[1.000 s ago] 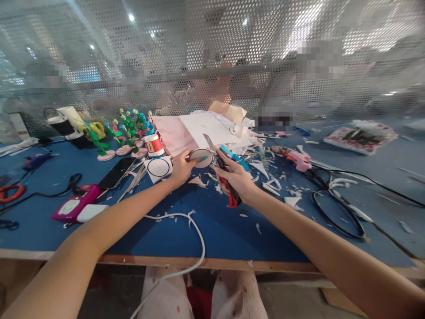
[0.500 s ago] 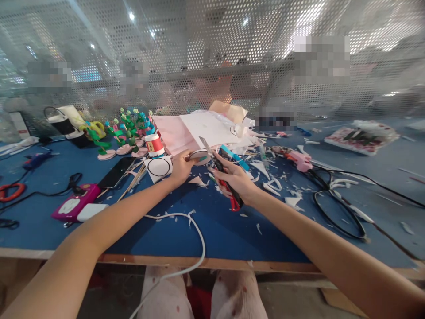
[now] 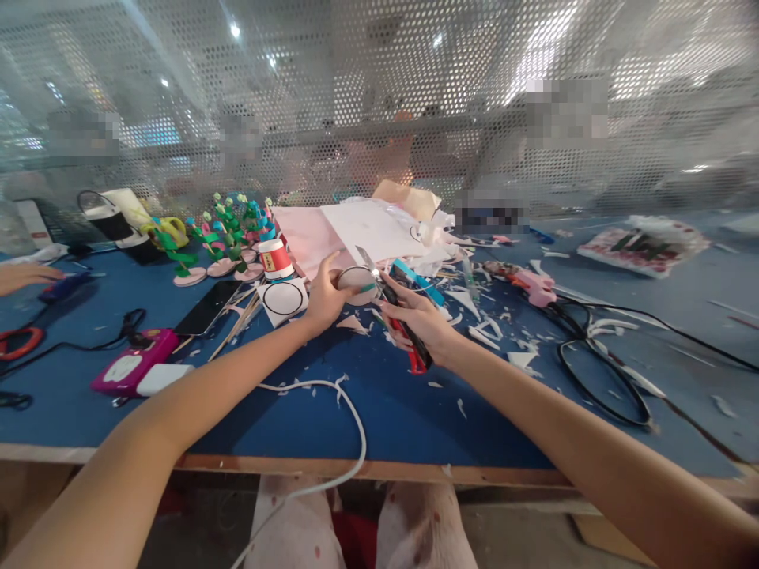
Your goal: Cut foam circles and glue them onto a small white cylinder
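Observation:
My left hand (image 3: 326, 299) pinches a small round white disc (image 3: 356, 278) with a dark drawn outline between thumb and fingers. A small green spot shows near the disc's right side. In my right hand (image 3: 422, 318) is a utility knife (image 3: 388, 294) with a black and red handle. Its bare metal blade points up and away to the left, close against the disc's right edge. Left of my left hand lies a white paper square (image 3: 285, 299) with a black circle drawn on it. Behind that square stands a red and white tub (image 3: 276, 259).
Paper scraps (image 3: 483, 328) litter the blue table (image 3: 415, 423). Green plant-like crafts (image 3: 231, 237) stand back left, near a phone (image 3: 209, 308) and a magenta power strip (image 3: 134, 365). A pink glue gun (image 3: 534, 286) with a black cable lies right. Another person's hand (image 3: 27, 276) reaches in from the left.
The disc tilted edge-on, then turned its face back toward me. The knife blade shifted slightly left and stays beside the disc. Another person's hand has appeared at the left edge.

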